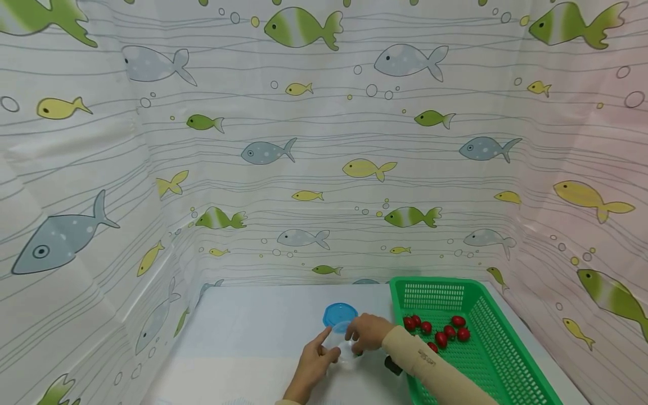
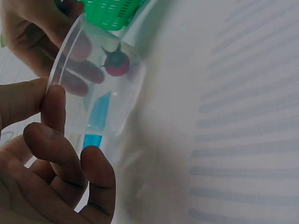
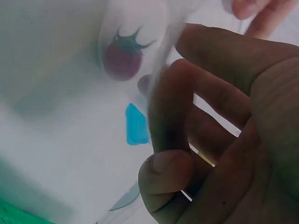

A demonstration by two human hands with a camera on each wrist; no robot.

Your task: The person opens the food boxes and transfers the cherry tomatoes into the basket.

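A clear plastic cup [image 1: 348,354] stands on the white table between both hands. My left hand [image 1: 310,361] pinches its rim between thumb and forefinger, the other fingers loosely bent. Inside, at the bottom, lies one small red cherry tomato [image 2: 117,64] with a green calyx, visible through the wall. My right hand [image 1: 372,332] reaches over the rim from the right; in the left wrist view its bent fingertips show through the wall beside the tomato, apart from it. Just behind the cup lies a round blue lid [image 1: 340,313].
To the right stands a green perforated basket [image 1: 435,280] holding several red cherry tomatoes [image 1: 441,339]; the right forearm passes across its near left side. Sheeting [image 1: 324,185] printed with fish encloses the table at the back and both sides.
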